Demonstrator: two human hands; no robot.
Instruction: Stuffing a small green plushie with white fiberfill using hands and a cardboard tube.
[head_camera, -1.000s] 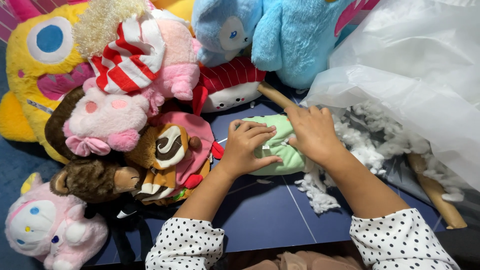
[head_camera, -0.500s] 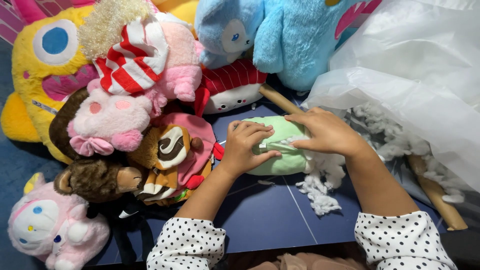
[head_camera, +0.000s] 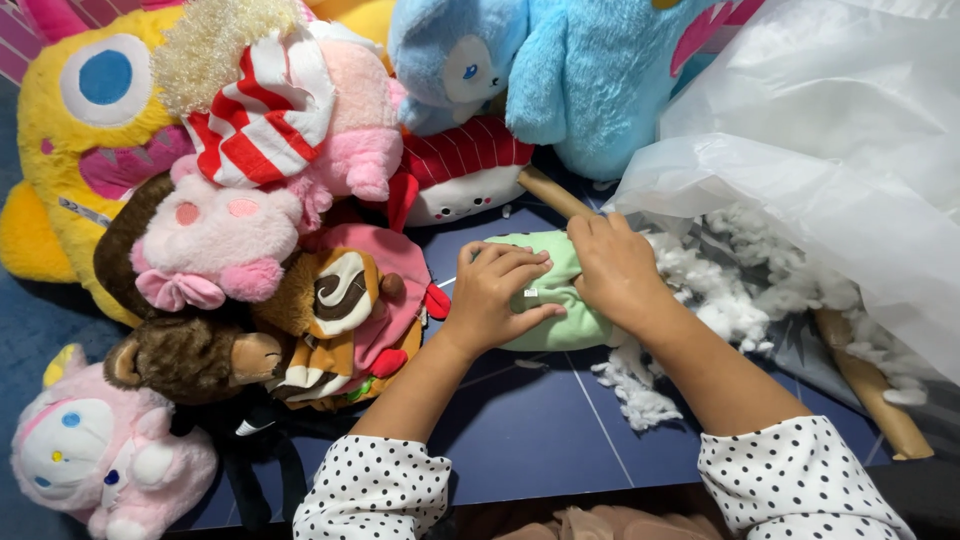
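1. Green plush toy (head_camera: 555, 300): pale green, soft fabric, small white tag on its side; lies on the dark blue surface (head_camera: 540, 430), mostly covered by both hands.
2. Left hand (head_camera: 497, 297): fingers curled, gripping the toy's left part.
3. Right hand (head_camera: 617, 268): closed over its right end.
4. White stuffing (head_camera: 720, 300) loose just beside it.

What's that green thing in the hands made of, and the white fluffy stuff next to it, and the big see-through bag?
The green toy skin, held by the left hand and right hand, looks like soft, smooth, matte plush fabric, dented where the fingers press. The white stuffing looks like loose fibre fill, wispy and clumped. The bag seems to be thin plastic film: milky, crinkled and faintly shiny.
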